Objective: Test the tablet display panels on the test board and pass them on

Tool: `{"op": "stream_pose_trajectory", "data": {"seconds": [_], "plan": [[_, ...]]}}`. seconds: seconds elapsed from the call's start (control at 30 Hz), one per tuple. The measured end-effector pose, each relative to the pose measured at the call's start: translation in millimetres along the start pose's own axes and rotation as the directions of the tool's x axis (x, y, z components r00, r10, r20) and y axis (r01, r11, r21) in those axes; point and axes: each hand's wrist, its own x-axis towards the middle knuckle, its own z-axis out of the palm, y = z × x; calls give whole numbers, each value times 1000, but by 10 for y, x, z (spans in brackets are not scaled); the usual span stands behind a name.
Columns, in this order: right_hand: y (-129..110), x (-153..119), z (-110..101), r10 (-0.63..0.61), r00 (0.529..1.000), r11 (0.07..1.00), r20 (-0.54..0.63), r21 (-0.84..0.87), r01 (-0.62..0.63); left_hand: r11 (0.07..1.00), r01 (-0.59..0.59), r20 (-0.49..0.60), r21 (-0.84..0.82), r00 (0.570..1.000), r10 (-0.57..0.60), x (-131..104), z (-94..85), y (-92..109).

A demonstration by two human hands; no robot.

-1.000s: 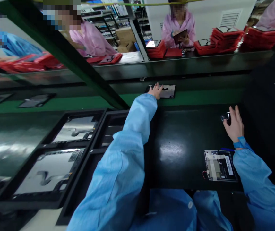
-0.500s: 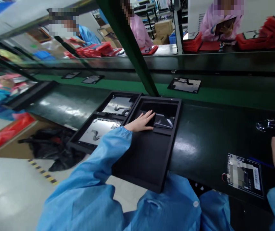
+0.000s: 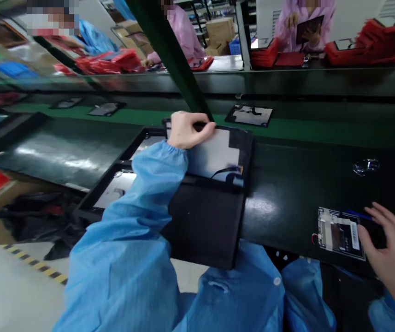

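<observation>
My left hand (image 3: 191,130) is closed on the upper edge of a silver-backed panel (image 3: 214,150), which stands tilted up at the back of a black tray (image 3: 207,221). A dark ribbon cable shows near the panel's lower right corner. At the right, my right hand (image 3: 387,249) has its fingers apart, with the thumb beside or touching a flat device (image 3: 340,233) that has tape strips, a white label and a red wire. Another black tray (image 3: 97,189) with silver panels lies to the left, partly hidden by my sleeve.
Along the green belt lie more flat panels (image 3: 249,115). A green post (image 3: 173,55) slants down behind the tray. A shiny small object (image 3: 366,167) rests at the right. Across the line, people sit by red sleeves (image 3: 373,44). A carton and black bag (image 3: 45,212) are at lower left.
My left hand has moved up and closed on the panel, which is now raised and shows its silver side. My right hand has come left and down to the taped device. The view has shifted right.
</observation>
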Motion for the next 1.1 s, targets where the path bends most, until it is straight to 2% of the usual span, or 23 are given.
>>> {"op": "stream_pose_trajectory", "data": {"seconds": [0.03, 0.07, 0.1, 0.2, 0.23, 0.27, 0.33, 0.37, 0.4, 0.53, 0.63, 0.7, 0.77, 0.8, 0.83, 0.87, 0.93, 0.97, 1.0, 1.03, 1.07, 1.1], "plan": [[0, -40, 25, -13, 1000, 1000, 26, 3, 13, 990, -140, 104, 22, 985, 138, 93, 80, 180], [-7, -77, 56, -28, 998, 1000, 47, 10, 27, 964, -264, 210, 3, 943, 258, 170, 213, 369], [-20, -110, 89, -47, 997, 999, 63, 18, 46, 927, -373, 307, -43, 878, 367, 226, 395, 560], [-79, -206, 163, -89, 990, 995, 112, 49, 84, 763, -608, 512, -219, 594, 620, 262, 1118, 1084], [-96, -242, 171, -88, 987, 995, 132, 55, 82, 681, -690, 540, -246, 486, 687, 236, 1370, 1226], [-107, -282, 169, -77, 985, 996, 156, 56, 70, 564, -786, 560, -255, 356, 748, 201, 1607, 1345], [-112, -375, 139, -39, 982, 998, 185, 46, 31, 388, -880, 565, -274, 179, 806, 122, 2004, 1516], [-106, -428, 116, -19, 982, 999, 188, 38, 12, 328, -900, 559, -287, 120, 820, 88, 2158, 1570], [-96, -482, 90, -2, 983, 1000, 184, 31, -4, 297, -905, 549, -303, 89, 831, 63, 2283, 1609], [-57, -653, -1, 31, 986, 999, 163, 22, -35, 192, -926, 512, -324, -1, 859, 40, 2580, 1662], [-18, -646, -46, 38, 993, 999, 115, 11, -40, 170, -928, 498, -332, -20, 867, 63, 2711, 1659], [51, -557, -66, 59, 998, 997, 28, -51, -57, 172, -921, 481, -350, -19, 876, 81, 2770, 1660], [176, -417, -77, 81, 995, 980, -64, -177, -91, 197, -903, 450, -382, 4, 893, 98, 2780, 1669], [258, -337, -81, 86, 992, 963, -90, -248, -106, 230, -886, 427, -403, 40, 903, 105, 2759, 1673], [347, -256, -84, 88, 992, 944, -94, -311, -113, 282, -857, 401, -431, 98, 911, 112, 2716, 1672], [439, -178, -88, 86, 993, 926, -78, -361, -109, 351, -812, 375, -465, 178, 910, 116, 2653, 1662], [601, -41, -103, 81, 997, 907, -7, -415, -77, 523, -653, 352, -547, 388, 852, 110, 2475, 1602], [656, 14, -118, 78, 997, 905, 27, -421, -59, 611, -526, 365, -592, 500, 785, 96, 2371, 1549], [684, 60, -138, 73, 996, 908, 56, -416, -43, 678, -365, 401, -638, 594, 697, 71, 2265, 1482], [679, 96, -162, 68, 995, 915, 71, -402, -34, 715, -182, 456, -675, 659, 598, 34, 2164, 1405], [637, 122, -186, 66, 996, 924, 57, -382, -39, 716, 7, 521, -698, 692, 501, -13, 2076, 1322], [556, 138, -206, 73, 997, 936, 15, -348, -63, 687, 180, 585, -704, 695, 417, -69, 2005, 1241]]}}
